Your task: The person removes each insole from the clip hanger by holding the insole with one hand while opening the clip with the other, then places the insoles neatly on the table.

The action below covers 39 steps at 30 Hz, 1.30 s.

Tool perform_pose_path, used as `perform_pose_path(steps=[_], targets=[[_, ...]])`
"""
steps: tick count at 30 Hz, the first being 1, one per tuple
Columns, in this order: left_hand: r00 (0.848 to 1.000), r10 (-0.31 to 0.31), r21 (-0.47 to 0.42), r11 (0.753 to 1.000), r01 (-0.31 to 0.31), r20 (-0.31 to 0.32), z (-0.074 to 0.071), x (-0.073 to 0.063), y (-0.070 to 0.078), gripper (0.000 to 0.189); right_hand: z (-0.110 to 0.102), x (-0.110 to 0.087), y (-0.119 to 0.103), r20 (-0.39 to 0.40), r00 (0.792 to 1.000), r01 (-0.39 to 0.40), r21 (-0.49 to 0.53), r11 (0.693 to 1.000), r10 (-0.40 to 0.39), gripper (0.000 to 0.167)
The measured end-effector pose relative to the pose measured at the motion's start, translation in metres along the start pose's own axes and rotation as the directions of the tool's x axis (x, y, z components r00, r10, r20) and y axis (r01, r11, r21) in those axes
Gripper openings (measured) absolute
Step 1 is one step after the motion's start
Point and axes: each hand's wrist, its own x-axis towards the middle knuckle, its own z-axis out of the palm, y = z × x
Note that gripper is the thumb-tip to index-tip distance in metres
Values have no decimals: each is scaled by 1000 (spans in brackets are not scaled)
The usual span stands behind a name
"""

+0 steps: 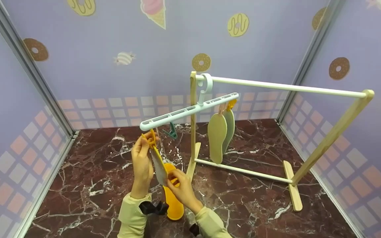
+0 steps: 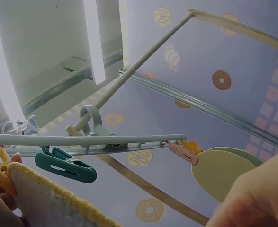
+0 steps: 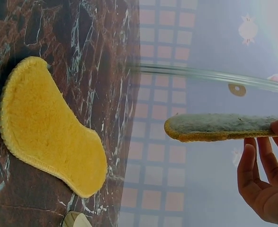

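A yellow-edged insole with a grey face [image 1: 158,167] hangs between the two hands below the left end of a pale hanger [image 1: 174,115]. My left hand [image 1: 142,163] pinches a yellow clip [image 1: 151,140] at the insole's upper end. My right hand [image 1: 182,190] pinches the insole near its lower end, with thumb and fingers. A second yellow insole [image 3: 53,127] lies on the dark marbled table, partly behind the right hand in the head view. A green clip [image 2: 65,165] dangles from the hanger beside the left hand.
The hanger hooks over the top bar [image 1: 276,86] of a wooden rack at its left end. Two pale insoles, the nearer one cream [image 1: 217,138], hang from a pink clip [image 2: 182,152] and a yellow clip [image 1: 232,104]. The rack's foot [image 1: 293,195] stands at right.
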Motion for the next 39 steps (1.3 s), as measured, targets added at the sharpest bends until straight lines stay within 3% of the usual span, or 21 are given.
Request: perform_pose_path(steps=[7, 15, 39], targets=[[1000, -3, -23, 1000, 3, 5, 2, 0, 2, 24, 0, 0, 0, -2, 1000, 2, 16, 1000, -2, 7], [1000, -10, -55, 998, 10, -3, 3, 1, 1, 25, -1, 0, 0, -24, 998, 52, 22, 998, -52, 18], [1000, 22, -155, 988, -23, -10, 6, 4, 0, 16, -1, -2, 4, -18, 997, 69, 27, 997, -68, 13]])
